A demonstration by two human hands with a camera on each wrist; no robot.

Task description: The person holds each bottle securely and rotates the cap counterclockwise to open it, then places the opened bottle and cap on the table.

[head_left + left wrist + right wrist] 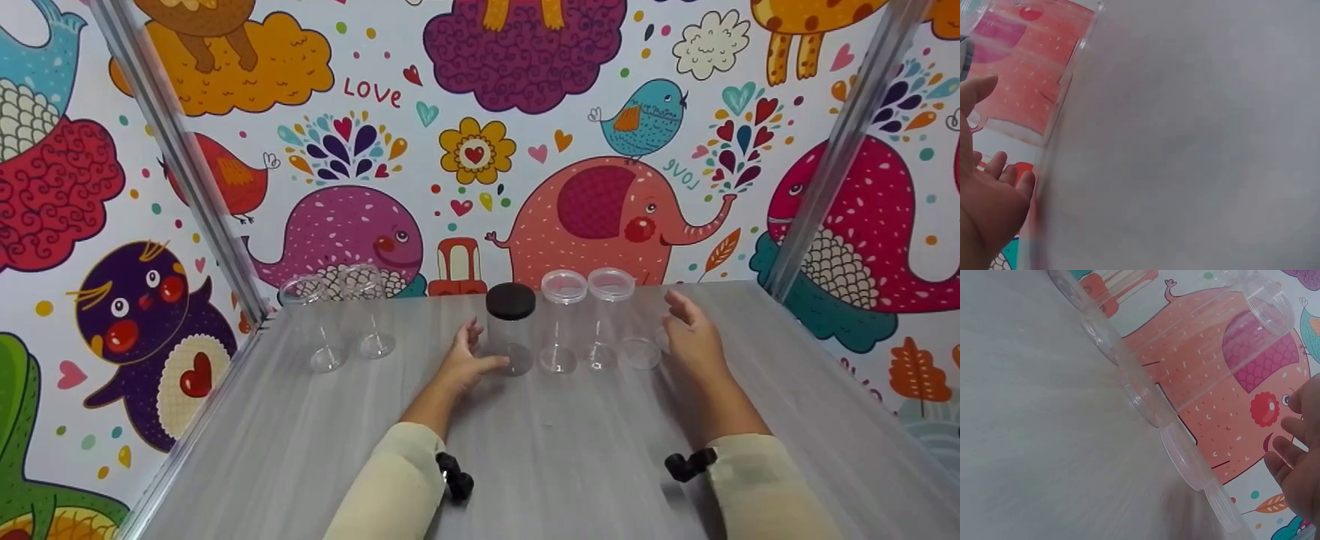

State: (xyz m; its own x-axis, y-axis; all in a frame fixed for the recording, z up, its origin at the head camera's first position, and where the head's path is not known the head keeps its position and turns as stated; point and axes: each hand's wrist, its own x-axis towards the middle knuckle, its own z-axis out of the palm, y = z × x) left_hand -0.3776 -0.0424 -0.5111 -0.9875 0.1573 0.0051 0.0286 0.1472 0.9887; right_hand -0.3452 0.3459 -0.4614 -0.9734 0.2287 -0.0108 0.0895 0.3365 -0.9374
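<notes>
A clear jar with a black lid [511, 301] stands upright in the middle of the table. My left hand [463, 361] is just left of it, thumb and fingers spread, the thumb overlapping the jar's base in the head view. In the left wrist view that hand [996, 197] shows nothing in its grasp. Two lidless clear jars, one nearer [564, 289] and one beside it [611, 286], stand right of the black-lidded jar. Next to them a clear round lid [641, 354] lies on the table. My right hand [694, 337] hovers right of this lid, fingers loosely bent and holding nothing.
Two more clear jars [326, 358] [376, 345] stand at the back left of the grey table [555, 450]. A wall panel with cartoon animals [472, 97] rises behind. Metal posts [187, 165] frame both back corners. In the right wrist view, clear discs [1184, 458] lie along the table.
</notes>
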